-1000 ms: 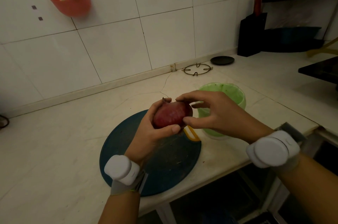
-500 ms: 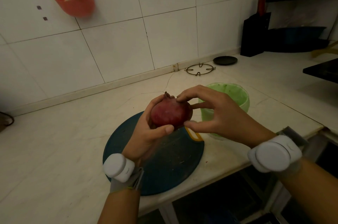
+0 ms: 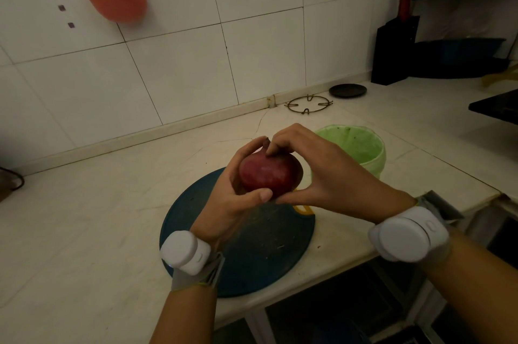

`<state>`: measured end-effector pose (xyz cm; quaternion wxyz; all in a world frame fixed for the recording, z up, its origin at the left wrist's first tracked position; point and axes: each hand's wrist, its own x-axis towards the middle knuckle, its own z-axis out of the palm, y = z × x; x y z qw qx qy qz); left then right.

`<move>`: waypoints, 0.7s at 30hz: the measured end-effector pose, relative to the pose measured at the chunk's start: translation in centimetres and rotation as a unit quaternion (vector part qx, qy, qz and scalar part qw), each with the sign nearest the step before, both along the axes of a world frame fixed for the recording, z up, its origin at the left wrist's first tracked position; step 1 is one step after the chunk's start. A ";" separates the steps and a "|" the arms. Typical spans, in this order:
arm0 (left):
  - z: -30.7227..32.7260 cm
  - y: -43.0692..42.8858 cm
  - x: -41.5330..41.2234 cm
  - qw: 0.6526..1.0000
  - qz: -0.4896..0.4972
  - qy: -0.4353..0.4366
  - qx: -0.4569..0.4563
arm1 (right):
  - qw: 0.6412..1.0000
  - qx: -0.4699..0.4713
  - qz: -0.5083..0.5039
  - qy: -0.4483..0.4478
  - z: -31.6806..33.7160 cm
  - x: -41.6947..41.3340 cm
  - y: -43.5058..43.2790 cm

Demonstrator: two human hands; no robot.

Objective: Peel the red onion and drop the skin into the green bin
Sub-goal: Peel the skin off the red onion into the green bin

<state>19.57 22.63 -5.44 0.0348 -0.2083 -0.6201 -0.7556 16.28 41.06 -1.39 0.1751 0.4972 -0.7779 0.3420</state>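
Head view: the red onion point(image 3: 269, 172) is held above the dark board point(image 3: 252, 259). The left hand point(image 3: 227, 203) is curled round its side and the right hand point(image 3: 322, 175) pinches near its dry tip, with the green bin point(image 3: 364, 147) just behind. It is probably firm with brittle, papery skin, so the tip looks best for starting a tear

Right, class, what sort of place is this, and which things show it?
Probably a home kitchen: a tiled wall, a counter with a round chopping board on it, and a knife block in the corner.
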 end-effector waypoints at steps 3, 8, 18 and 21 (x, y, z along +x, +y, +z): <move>-0.3 0.5 -0.2 0.999 0.016 -0.023 0.037 | 1.000 -0.008 -0.002 0.015 -0.2 0.0 -0.2; -1.4 1.5 -0.2 0.993 0.036 -0.061 0.098 | 0.998 -0.037 -0.022 0.052 -1.3 0.0 -0.8; -1.5 0.4 -0.2 0.995 0.026 -0.049 0.088 | 0.955 -0.155 -0.016 -0.251 -1.3 -0.7 -0.7; -1.5 0.2 -0.2 0.999 0.025 -0.033 0.029 | 0.943 -0.206 -0.039 -0.260 -1.4 -0.5 -1.4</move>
